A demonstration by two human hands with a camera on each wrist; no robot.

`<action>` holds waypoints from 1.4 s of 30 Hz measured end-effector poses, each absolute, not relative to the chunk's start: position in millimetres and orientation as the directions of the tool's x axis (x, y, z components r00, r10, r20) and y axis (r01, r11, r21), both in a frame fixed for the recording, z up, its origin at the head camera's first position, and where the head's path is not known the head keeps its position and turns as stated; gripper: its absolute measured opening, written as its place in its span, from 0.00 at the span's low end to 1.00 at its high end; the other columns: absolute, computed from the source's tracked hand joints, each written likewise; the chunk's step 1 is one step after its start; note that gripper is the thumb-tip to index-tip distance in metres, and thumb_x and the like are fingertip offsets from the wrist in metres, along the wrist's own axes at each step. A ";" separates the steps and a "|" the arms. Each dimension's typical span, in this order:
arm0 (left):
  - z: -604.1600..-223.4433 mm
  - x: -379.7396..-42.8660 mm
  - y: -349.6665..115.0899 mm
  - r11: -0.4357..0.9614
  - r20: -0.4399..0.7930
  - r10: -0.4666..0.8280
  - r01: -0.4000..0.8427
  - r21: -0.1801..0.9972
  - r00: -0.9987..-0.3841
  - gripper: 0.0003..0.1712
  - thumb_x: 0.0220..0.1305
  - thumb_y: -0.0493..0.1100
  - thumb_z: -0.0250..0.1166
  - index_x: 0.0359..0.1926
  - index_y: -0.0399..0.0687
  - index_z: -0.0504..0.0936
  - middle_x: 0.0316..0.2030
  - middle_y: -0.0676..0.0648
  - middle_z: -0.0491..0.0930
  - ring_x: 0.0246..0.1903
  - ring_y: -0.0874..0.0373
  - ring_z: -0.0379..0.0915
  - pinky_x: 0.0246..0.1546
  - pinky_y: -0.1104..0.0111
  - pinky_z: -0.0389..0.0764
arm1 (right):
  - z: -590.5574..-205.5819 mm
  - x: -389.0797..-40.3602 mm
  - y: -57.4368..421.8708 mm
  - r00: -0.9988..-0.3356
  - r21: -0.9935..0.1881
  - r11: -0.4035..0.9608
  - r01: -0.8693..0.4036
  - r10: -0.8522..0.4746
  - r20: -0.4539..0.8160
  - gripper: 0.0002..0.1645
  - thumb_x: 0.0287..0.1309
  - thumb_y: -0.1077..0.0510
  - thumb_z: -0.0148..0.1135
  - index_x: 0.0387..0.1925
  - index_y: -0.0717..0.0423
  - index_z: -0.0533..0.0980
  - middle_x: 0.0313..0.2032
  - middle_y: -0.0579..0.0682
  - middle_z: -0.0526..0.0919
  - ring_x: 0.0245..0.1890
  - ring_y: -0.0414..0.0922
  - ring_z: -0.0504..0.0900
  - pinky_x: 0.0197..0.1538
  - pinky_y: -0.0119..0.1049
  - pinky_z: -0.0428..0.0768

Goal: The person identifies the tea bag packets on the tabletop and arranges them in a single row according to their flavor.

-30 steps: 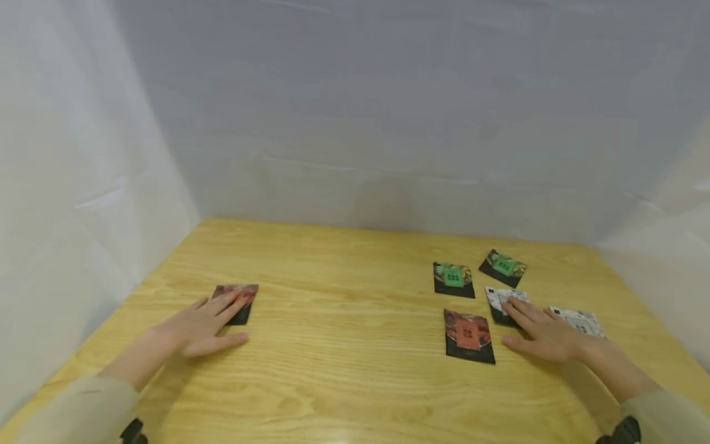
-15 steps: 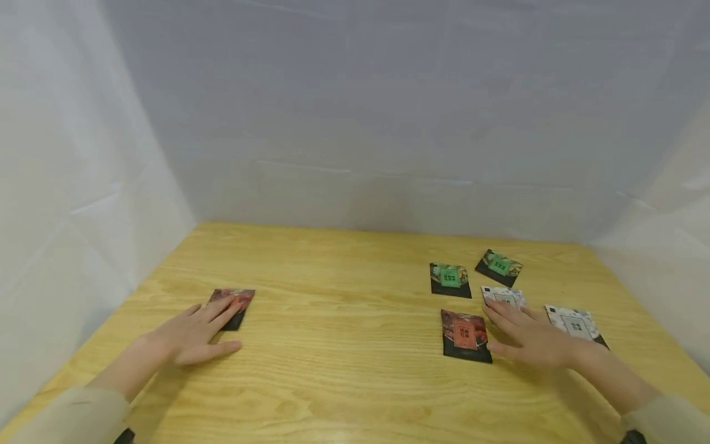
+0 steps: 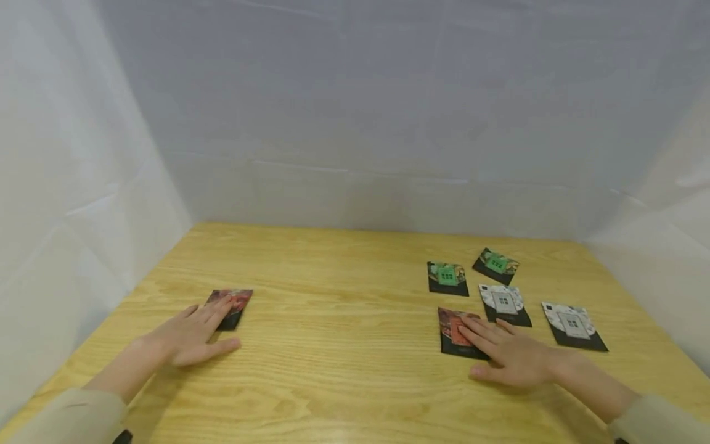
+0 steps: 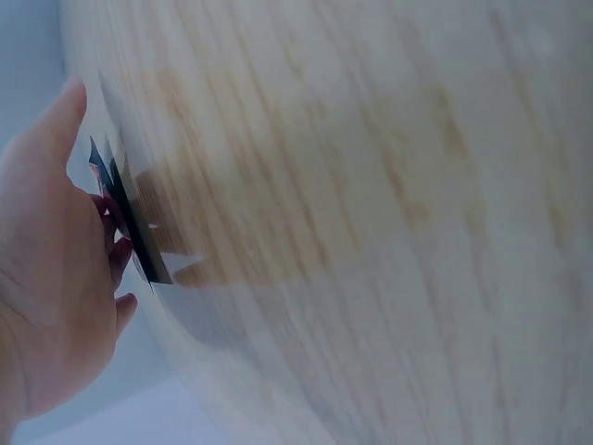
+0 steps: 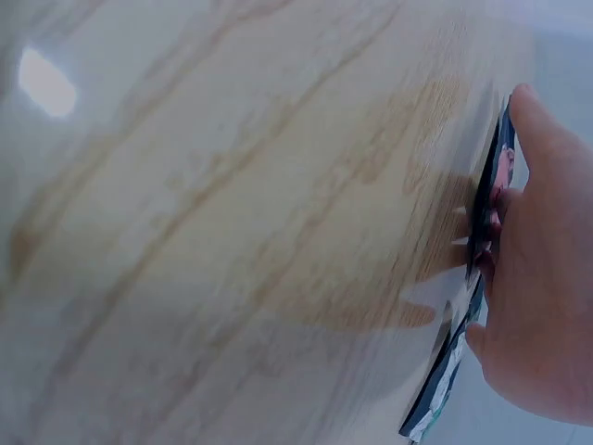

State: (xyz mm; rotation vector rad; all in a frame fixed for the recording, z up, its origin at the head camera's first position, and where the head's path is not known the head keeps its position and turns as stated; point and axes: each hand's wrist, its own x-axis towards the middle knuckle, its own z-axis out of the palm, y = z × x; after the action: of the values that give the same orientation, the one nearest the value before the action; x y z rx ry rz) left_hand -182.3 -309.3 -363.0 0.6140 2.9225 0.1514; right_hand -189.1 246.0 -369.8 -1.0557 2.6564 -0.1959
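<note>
On the left of the table, my left hand point(image 3: 188, 339) lies with straight fingers across a red and black packet point(image 3: 234, 308); the left wrist view shows that packet point(image 4: 130, 218) edge-on under the fingertips. Over at the right, the extended fingers of my right hand point(image 3: 507, 351) cover part of a second red and black packet point(image 3: 452, 336). In the right wrist view this packet point(image 5: 489, 185) shows as a thin dark edge beneath the fingers. A white and black packet point(image 3: 505, 303) lies just beyond the right hand's fingers. Both thumbs stick out sideways, towards the middle.
Another white and black packet point(image 3: 574, 327) lies farther right. Two green and black packets, one straight point(image 3: 447, 277) and one slanted point(image 3: 496, 265), lie behind. Pale sheeting point(image 3: 355, 123) walls the wooden table point(image 3: 333, 345) at the back and both sides.
My right hand has moved left and nearer, from the white packet onto the red one, uncovering both white packets. My left hand stays on its packet. The view has shifted slightly.
</note>
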 end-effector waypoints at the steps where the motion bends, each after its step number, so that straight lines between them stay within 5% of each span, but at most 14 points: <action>1: -362.8 -182.2 -309.4 0.912 -0.129 0.405 0.389 0.133 -0.905 0.49 0.65 0.66 0.47 0.68 0.29 0.52 0.68 0.30 0.48 0.65 0.34 0.46 0.61 0.39 0.49 | -370.5 -189.3 245.4 -0.693 -0.222 0.722 -0.656 -0.692 -0.202 0.44 0.65 0.35 0.42 0.71 0.59 0.50 0.71 0.60 0.46 0.69 0.58 0.47 0.64 0.65 0.46; 12: -357.7 -180.0 -312.7 0.917 -0.154 0.395 0.377 0.130 -0.906 0.48 0.65 0.66 0.47 0.68 0.29 0.54 0.68 0.30 0.48 0.65 0.33 0.46 0.62 0.40 0.49 | -372.9 -192.7 215.0 -0.656 -0.177 0.684 -0.707 -0.729 -0.198 0.45 0.66 0.33 0.37 0.72 0.58 0.46 0.72 0.56 0.41 0.70 0.53 0.43 0.67 0.57 0.47; 42: -358.5 -181.6 -313.2 0.912 -0.151 0.410 0.401 0.086 -0.900 0.49 0.64 0.68 0.45 0.68 0.31 0.54 0.68 0.32 0.48 0.66 0.36 0.47 0.63 0.42 0.48 | -371.2 -219.8 18.7 -0.634 -0.015 0.678 -0.735 -0.696 -0.337 0.46 0.61 0.26 0.22 0.73 0.45 0.37 0.72 0.45 0.32 0.70 0.41 0.32 0.70 0.45 0.37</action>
State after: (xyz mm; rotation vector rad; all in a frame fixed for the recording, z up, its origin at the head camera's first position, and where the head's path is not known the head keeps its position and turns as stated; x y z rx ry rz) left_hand -181.6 -313.2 -358.5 0.6214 2.9086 0.0789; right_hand -219.8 18.7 -371.2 -1.1330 2.5769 0.1763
